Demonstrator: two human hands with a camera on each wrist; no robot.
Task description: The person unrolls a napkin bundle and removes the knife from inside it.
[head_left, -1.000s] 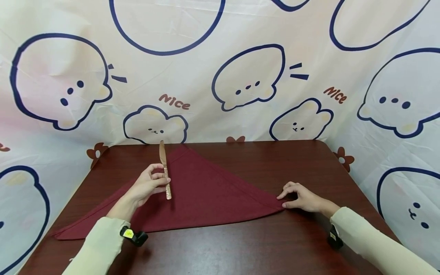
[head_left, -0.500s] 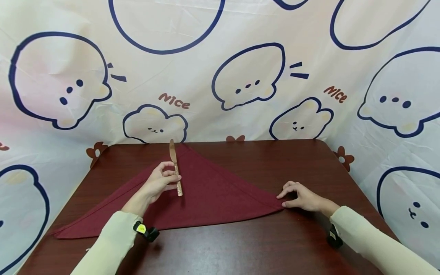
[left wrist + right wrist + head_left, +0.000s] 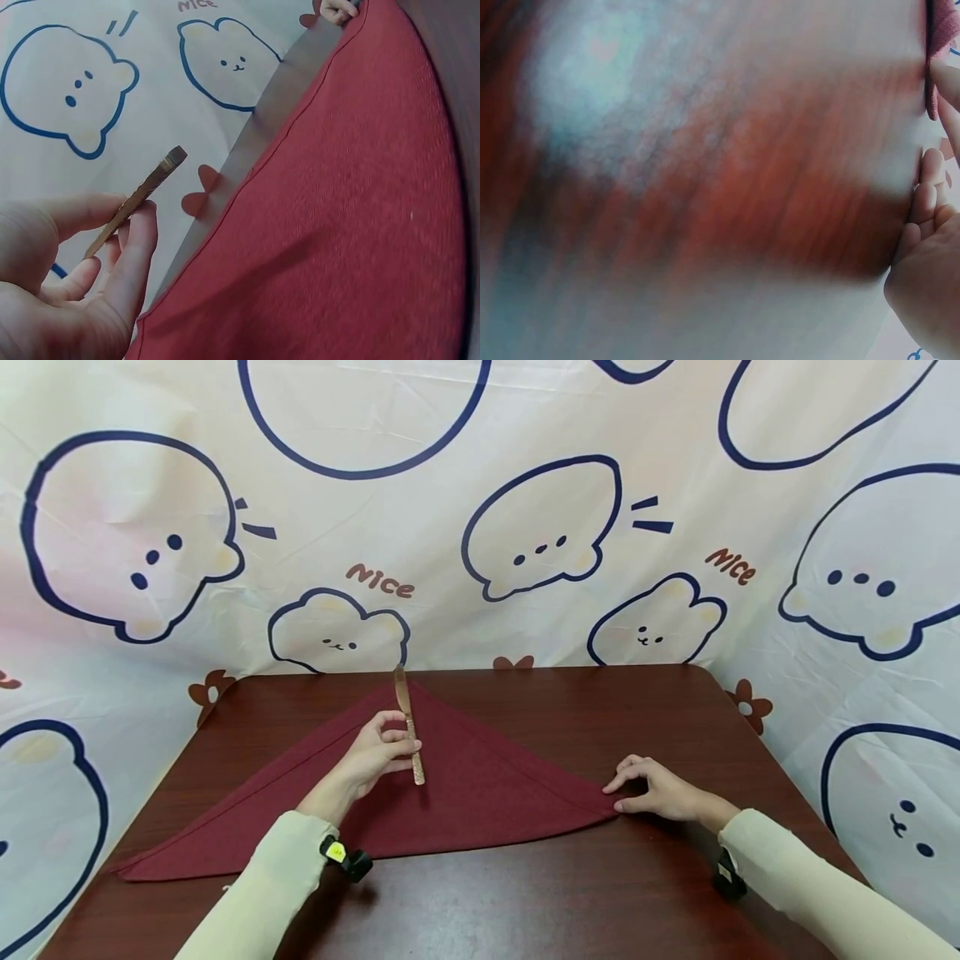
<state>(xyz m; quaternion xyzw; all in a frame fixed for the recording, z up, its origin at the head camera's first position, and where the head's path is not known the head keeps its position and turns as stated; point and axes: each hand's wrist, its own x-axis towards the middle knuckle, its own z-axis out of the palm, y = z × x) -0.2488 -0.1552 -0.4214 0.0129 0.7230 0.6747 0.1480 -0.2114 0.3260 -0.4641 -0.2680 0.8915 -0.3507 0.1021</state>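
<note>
A gold table knife [image 3: 409, 727] with a patterned handle is pinched in my left hand [image 3: 375, 752], held above the cloth with its blade pointing away. In the left wrist view the knife [image 3: 139, 199] shows its handle end between thumb and fingers. Below lies a dark red cloth napkin [image 3: 480, 793], folded into a triangle with its tip toward the back. My right hand [image 3: 660, 791] pinches the napkin's right corner. In the right wrist view, the right hand [image 3: 934, 262] is partly cut off at the edge, with a sliver of napkin [image 3: 932, 97] by the fingers.
The napkin lies on a dark brown wooden table [image 3: 540, 902]. A patterned cloth backdrop [image 3: 450, 543] with bear outlines stands behind and at both sides. A small dark device with a yellow label [image 3: 345, 857] is strapped to the left wrist.
My left hand has moved to the right over the napkin, carrying the knife with it. The right hand and the napkin have stayed in place.
</note>
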